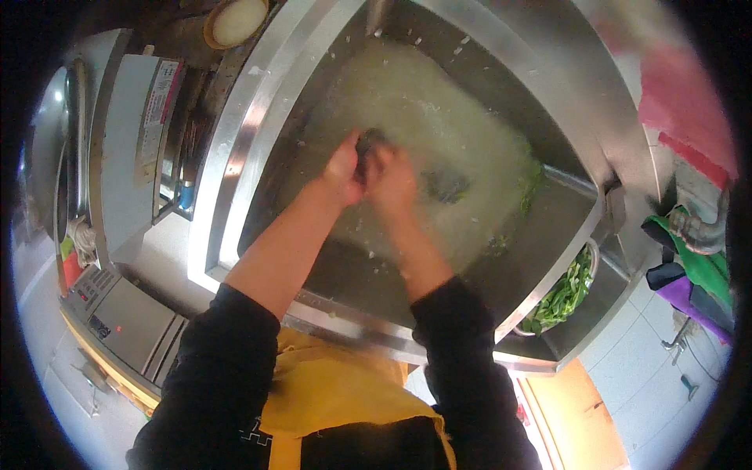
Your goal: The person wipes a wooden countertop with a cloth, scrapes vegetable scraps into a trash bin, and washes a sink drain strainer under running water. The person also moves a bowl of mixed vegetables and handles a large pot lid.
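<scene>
Both hands are over the middle of a large stainless-steel sink [352,320] that holds cloudy water [411,88]. My left hand [345,170] grips a small dark object [369,144]; blur hides what it is. My right hand [395,179] lies against the same object from the right, its fingers bent over it, and whether it grips it cannot be told. A dark mesh-like clump [449,185] sits in the water to the right of my hands. Bits of green leaf [530,182] float near the sink's right side.
A metal bowl of green leaves [561,299] stands in the narrow compartment at the right. A round container with white contents [239,22] is at the upper left. Green and purple cloths [699,252] hang at the far right. An appliance with buttons [129,323] stands lower left.
</scene>
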Tool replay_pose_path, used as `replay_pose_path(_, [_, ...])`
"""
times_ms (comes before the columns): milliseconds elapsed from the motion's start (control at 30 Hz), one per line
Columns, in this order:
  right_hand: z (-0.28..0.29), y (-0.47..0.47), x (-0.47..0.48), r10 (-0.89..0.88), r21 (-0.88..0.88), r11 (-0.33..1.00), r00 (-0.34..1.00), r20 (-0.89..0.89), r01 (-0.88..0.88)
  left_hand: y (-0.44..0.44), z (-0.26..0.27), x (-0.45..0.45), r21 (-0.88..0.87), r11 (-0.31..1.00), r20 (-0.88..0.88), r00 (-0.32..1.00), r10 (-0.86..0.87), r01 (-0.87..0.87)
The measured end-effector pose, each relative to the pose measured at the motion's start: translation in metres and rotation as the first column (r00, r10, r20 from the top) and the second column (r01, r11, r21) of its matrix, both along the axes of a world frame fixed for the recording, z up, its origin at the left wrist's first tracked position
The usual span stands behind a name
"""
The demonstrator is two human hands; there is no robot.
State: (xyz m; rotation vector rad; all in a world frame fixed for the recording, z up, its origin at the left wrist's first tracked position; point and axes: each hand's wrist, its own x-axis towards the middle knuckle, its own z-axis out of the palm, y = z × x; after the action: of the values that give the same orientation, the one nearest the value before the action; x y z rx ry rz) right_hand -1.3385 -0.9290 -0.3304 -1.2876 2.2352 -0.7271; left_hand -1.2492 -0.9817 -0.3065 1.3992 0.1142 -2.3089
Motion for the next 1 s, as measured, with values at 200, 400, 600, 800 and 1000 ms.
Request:
replay_pose_path(200, [0.02, -0.009, -0.007, -0.111, 0.108, 0.989, 0.988, 0.107, 0.099, 0.006, 0.015, -0.001, 0.018, 0.999, -0.004, 0.999, -0.042, 0.042])
replay_pose_path(400, [0.021, -0.005, -0.01, 0.002, -0.019, 1.0, 1.0, -0.015, -0.002, -0.002, 0.031, -0.002, -0.081, 0.997, 0.005, 1.0, -0.013, 0.014])
replay_pose_path(600, [0.02, 0.015, -0.013, 0.089, -0.102, 0.99, 0.993, -0.079, -0.097, -0.011, 0.018, 0.018, -0.185, 0.965, 0.04, 0.983, -0.181, 0.185])
replay_pose_path(800, [0.096, 0.064, -0.037, 0.224, 0.459, 0.848, 0.964, 0.143, -0.265, -0.024, 0.088, -0.02, -0.403, 0.875, 0.302, 0.941, -0.149, 0.268])
replay_pose_path(1000, [0.044, 0.111, -0.091, 0.102, 0.627, 0.774, 0.995, 0.004, -0.082, -0.091, 0.142, -0.145, -0.696, 0.112, 0.716, 0.697, 0.033, 0.709])
